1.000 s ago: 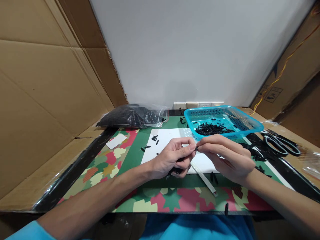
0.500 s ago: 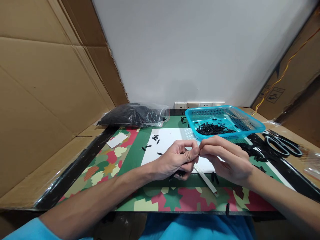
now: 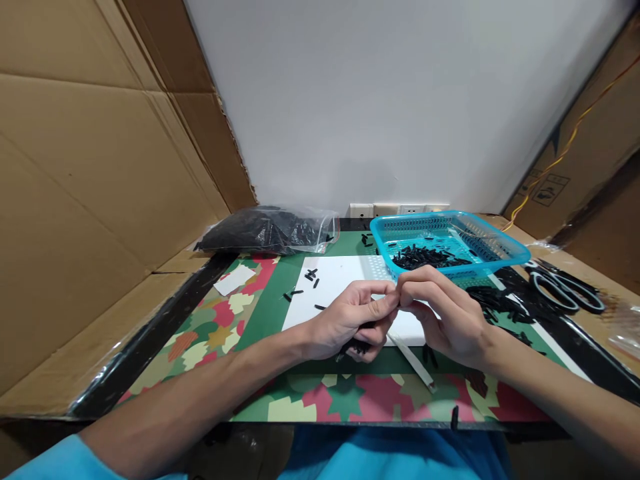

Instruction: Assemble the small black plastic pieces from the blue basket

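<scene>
My left hand (image 3: 357, 317) is closed over the white sheet (image 3: 336, 267), with a cluster of small black strips (image 3: 356, 347) showing under its curled fingers. Its thumb and forefinger pinch together and meet the fingertips of my right hand (image 3: 445, 313). The right hand's fingers are bent and pressed together at that spot; whatever they hold is too small or hidden to make out. Below the hands lies a narrow white strip (image 3: 413, 363), slanting toward the front edge. A couple of black pieces (image 3: 430, 357) rest just beside it, partly behind the right hand.
At the back right, a blue basket (image 3: 500, 257) holds many black pieces (image 3: 427, 258). A black pile (image 3: 497, 303) lies in front of it, near scissors (image 3: 555, 290). A clear bag of black material (image 3: 270, 230) stands at the back left. Cardboard (image 3: 90, 167) walls the left side.
My right hand's wrist and knuckles have shifted slightly left and its fingers are more bent. The fingertips of both hands still meet. My left hand has barely moved.
</scene>
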The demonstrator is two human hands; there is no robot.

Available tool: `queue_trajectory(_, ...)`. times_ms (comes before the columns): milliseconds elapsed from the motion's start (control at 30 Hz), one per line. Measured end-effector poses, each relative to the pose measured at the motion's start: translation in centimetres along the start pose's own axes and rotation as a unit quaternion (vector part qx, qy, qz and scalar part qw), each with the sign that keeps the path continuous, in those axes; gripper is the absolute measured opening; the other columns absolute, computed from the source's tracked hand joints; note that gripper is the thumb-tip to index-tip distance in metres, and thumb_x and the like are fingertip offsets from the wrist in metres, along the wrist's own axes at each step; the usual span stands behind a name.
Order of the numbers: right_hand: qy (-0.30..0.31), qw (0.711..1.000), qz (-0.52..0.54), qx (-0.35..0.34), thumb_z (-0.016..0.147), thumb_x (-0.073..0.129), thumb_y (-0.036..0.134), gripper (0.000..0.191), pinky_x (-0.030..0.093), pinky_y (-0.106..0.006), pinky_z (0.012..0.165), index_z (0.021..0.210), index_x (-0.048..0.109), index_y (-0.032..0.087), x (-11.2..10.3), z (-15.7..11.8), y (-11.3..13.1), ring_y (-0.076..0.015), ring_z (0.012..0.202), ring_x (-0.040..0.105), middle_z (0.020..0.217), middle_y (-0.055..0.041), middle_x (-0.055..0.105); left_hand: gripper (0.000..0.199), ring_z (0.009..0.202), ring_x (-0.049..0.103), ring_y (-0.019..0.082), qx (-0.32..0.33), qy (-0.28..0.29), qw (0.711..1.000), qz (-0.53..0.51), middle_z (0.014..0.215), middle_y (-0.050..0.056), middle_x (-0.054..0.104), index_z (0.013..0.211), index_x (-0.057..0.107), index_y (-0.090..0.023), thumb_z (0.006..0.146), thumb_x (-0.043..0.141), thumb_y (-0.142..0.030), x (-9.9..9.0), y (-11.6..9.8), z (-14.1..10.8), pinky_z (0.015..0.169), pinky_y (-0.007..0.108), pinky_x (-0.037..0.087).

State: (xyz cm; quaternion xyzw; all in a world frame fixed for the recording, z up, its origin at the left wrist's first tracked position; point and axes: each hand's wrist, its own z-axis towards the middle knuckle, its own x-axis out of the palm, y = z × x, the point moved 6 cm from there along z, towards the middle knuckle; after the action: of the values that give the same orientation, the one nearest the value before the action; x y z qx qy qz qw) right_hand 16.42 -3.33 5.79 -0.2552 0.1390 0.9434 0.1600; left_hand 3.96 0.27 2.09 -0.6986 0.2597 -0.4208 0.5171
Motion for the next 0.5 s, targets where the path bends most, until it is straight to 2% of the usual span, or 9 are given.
queue_trajectory(200, -0.021, 1.0, -0.017, -0.002, 0.095, 0.051, 0.0, 0.022, 0.052, -0.028, 0.07, 0.104, 0.059, 0.018, -0.28, 0.38, 0.02, -0.0161, 0.087, 0.058, 0.098, -0.0069, 0.058, 0.03, 0.033, 0.017, 0.004, -0.025, 0.007, 0.999, -0.02, 0.047, -0.015, 0.026, 0.104, 0.05, -0.022, 0.095, 0.06, -0.05, -0.37, 0.02, -0.06, 0.032, 0.015, 0.021)
queue_trajectory(367, -0.025, 0.997, -0.067, -0.01, 0.092, 0.054, -0.002, 0.026, 0.052, -0.033, 0.079, 0.102, 0.06, 0.02, -0.45, 0.71, 0.32, -0.0183, 0.094, 0.056, 0.101, -0.0067, 0.055, 0.031, 0.031, 0.023, 0.005, -0.003, -0.018, 1.0, -0.021, 0.046, -0.015, 0.026, 0.101, 0.055, -0.02, 0.092, 0.065, -0.048, -0.73, -0.31, 0.07, 0.031, 0.015, 0.022)
queue_trajectory(500, -0.028, 0.997, -0.072, -0.003, 0.092, 0.053, -0.002, 0.025, 0.053, -0.032, 0.074, 0.102, 0.06, 0.021, -0.63, 0.73, 0.39, -0.0184, 0.09, 0.057, 0.099, -0.0065, 0.054, 0.033, 0.032, 0.022, 0.004, 0.006, -0.025, 1.0, -0.007, 0.046, -0.015, 0.027, 0.095, 0.053, -0.02, 0.092, 0.065, -0.051, -0.56, -0.42, 0.22, 0.032, 0.014, 0.023)
